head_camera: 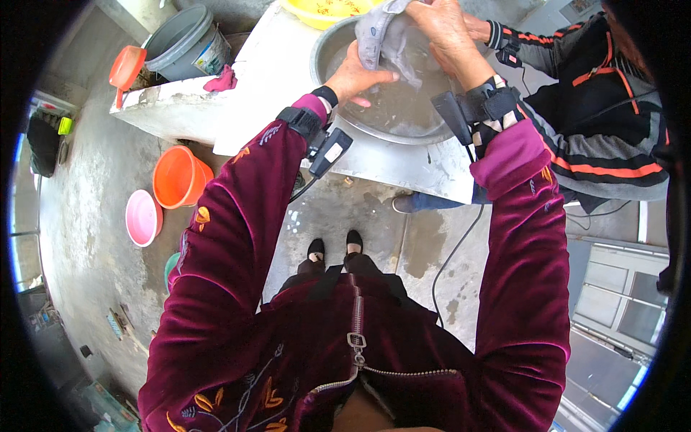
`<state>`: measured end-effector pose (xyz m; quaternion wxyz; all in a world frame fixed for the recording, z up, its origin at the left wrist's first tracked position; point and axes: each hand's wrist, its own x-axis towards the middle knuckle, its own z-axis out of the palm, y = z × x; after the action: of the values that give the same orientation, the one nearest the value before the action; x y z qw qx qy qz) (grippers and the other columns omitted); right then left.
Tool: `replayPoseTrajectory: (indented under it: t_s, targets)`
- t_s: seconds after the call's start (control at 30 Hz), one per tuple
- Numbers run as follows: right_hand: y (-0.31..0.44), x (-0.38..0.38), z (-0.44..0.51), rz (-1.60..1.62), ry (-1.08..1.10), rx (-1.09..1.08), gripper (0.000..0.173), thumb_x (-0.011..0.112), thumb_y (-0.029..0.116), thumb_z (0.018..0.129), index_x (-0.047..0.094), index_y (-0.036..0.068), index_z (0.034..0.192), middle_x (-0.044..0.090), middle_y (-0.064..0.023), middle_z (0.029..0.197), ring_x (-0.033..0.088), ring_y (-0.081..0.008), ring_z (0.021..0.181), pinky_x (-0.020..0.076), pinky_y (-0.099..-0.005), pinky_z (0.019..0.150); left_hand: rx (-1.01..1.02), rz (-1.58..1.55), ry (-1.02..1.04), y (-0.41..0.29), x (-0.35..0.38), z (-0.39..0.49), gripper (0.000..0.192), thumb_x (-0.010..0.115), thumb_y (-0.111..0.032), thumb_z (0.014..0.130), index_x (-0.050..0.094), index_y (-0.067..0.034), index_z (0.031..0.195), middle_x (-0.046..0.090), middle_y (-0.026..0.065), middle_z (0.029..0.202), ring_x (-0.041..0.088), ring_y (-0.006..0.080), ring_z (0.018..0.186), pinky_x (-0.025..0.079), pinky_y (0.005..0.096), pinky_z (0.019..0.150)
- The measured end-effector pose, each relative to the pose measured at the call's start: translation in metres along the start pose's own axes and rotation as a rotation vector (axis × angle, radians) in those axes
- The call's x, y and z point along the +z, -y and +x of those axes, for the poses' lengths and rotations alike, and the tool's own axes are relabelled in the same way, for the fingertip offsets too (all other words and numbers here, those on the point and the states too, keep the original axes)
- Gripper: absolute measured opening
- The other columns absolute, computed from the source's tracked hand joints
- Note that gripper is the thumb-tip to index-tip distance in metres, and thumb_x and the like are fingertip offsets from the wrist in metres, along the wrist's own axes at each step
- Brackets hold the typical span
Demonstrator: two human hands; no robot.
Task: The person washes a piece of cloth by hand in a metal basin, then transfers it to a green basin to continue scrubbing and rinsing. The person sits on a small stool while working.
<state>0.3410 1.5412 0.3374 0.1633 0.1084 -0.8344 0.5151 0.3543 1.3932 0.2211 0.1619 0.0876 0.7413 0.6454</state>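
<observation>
A wet grey cloth (pixel 375 40) hangs over a wide metal basin (pixel 426 137) of murky water. My left hand (pixel 359 78) is at the basin's left side, against the lower left part of the cloth; its thumb and fingers are spread apart, and whether any finger pinches the fabric is hidden. At the top of the view, my right hand (pixel 445 24) grips the cloth's upper end, its fingertips partly out of sight. The cloth's lower tip dangles close to the water. Both my wrists wear black straps with small devices.
A co-worker's hand (pixel 476 27) reaches in beside my right wrist. Behind the basin is a yellow basin (pixel 318 19). On the white ledge (pixel 253 102) lies a red cloth (pixel 221 80), near a grey bucket (pixel 183 40) and an orange dipper (pixel 127 69). Orange (pixel 175 178) and pink (pixel 141 218) tubs stand below.
</observation>
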Motion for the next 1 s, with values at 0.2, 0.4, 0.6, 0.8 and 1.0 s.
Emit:
replayPoseTrajectory:
  t_s: [0.2,0.4,0.6,0.8,1.0]
  targets:
    - [-0.035,0.004,-0.010,0.649,0.047,0.039,0.009,0.052,0.003,0.078,0.053,0.004,0.087,0.055,-0.0021,0.078,0.054,-0.0104,0.070,0.0441,-0.0224,0.056,-0.017,-0.490,-0.128,0.007,0.006,0.016,0.033,0.050,-0.004,0.080,0.048,-0.008,0.113,0.054,0.0083,0.102,0.056,0.0212,0.085,0.056,0.0406,0.065]
    - [-0.062,0.001,-0.021,0.853,0.011,0.172,0.012,0.052,0.005,0.081,0.054,0.003,0.093,0.057,-0.0017,0.080,0.056,-0.0092,0.067,0.0446,-0.0201,0.052,-0.061,-0.479,0.097,0.013,0.000,0.006,0.041,0.053,0.001,0.073,0.045,-0.004,0.113,0.051,0.0081,0.101,0.056,0.0238,0.091,0.056,0.0449,0.068]
    - [-0.076,0.016,-0.013,0.815,0.140,0.292,0.020,0.050,0.012,0.082,0.051,0.005,0.101,0.058,-0.0073,0.085,0.059,-0.0178,0.074,0.0477,-0.0282,0.059,-0.015,-0.226,0.098,0.012,0.020,-0.005,0.077,0.072,-0.020,0.070,0.023,-0.012,0.129,0.042,0.0089,0.120,0.051,0.0220,0.102,0.054,0.0426,0.069]
    - [-0.070,0.024,-0.024,0.926,0.142,0.240,0.016,0.052,0.009,0.085,0.053,0.008,0.100,0.058,-0.0041,0.096,0.055,-0.0158,0.094,0.0449,-0.0367,0.082,-0.213,-0.399,0.038,0.011,0.020,0.000,0.038,0.058,-0.022,0.082,0.048,0.001,0.110,0.057,0.0115,0.099,0.059,0.0265,0.089,0.056,0.0405,0.068]
    - [-0.085,0.018,-0.053,0.379,0.192,0.451,0.063,0.064,0.046,0.073,0.049,0.003,0.116,0.055,-0.0098,0.108,0.047,-0.0200,0.107,0.0400,-0.0432,0.086,-0.281,-0.589,-0.006,0.023,0.020,-0.003,0.027,0.048,-0.016,0.085,0.049,0.002,0.105,0.059,0.0157,0.095,0.062,0.0293,0.078,0.055,0.0404,0.065]
